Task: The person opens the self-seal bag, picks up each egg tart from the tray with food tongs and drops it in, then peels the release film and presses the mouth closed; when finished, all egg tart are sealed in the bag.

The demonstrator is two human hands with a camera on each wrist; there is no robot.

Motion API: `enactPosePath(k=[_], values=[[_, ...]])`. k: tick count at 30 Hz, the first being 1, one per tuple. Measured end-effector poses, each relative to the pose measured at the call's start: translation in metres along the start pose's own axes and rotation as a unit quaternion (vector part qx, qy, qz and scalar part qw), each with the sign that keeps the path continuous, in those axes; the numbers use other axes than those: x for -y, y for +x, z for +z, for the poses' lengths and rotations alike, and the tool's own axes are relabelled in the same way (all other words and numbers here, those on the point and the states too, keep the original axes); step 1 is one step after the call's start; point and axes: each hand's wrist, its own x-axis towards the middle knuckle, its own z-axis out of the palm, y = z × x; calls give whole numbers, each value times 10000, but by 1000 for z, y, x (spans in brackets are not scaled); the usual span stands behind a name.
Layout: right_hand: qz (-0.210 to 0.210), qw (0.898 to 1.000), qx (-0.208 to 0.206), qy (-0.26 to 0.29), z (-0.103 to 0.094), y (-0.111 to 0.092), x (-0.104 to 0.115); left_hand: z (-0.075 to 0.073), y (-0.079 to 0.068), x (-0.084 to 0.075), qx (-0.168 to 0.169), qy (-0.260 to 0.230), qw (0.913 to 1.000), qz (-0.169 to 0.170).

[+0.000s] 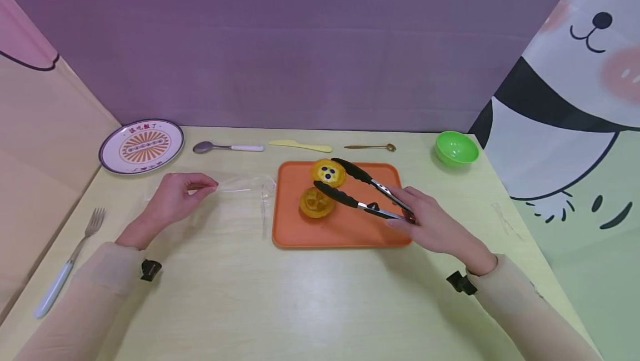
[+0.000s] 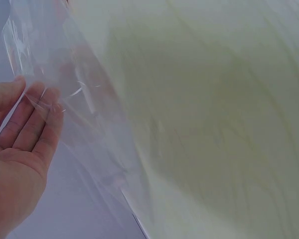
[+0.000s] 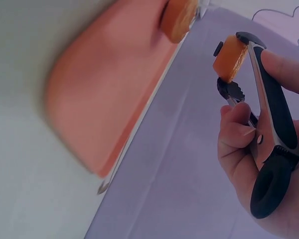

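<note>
We see the right hand (image 1: 430, 221) curled round black-and-silver metal tongs (image 1: 340, 196), whose tips pinch a round golden tart dotted with dark berries (image 1: 328, 173) by its sides, presumably sparing the topping. On the near side of that grip, a second golden tart with a segmented top (image 1: 316, 204) sits on the orange rectangular tray (image 1: 370, 237). Left of the tongs, the left hand (image 1: 175, 197) pinches a clear plastic bag (image 2: 92, 134), probably to steady its limp film (hard for us to trace from overhead). Only the right wrist view suggests the berried tart is lifted.

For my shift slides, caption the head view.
Right hand holding tongs around a dotted tart, orange tray beneath; left hand pinching clear plastic.
</note>
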Motion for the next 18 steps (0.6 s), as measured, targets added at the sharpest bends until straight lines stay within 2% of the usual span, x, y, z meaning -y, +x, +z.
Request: enactPosePath(k=[10, 18], values=[[-178, 9991, 343, 193, 1, 38, 24, 2, 1, 0, 25, 12, 10000, 43], [-670, 9962, 483, 290, 10, 67, 41, 2, 0, 0, 64, 26, 10000, 33]])
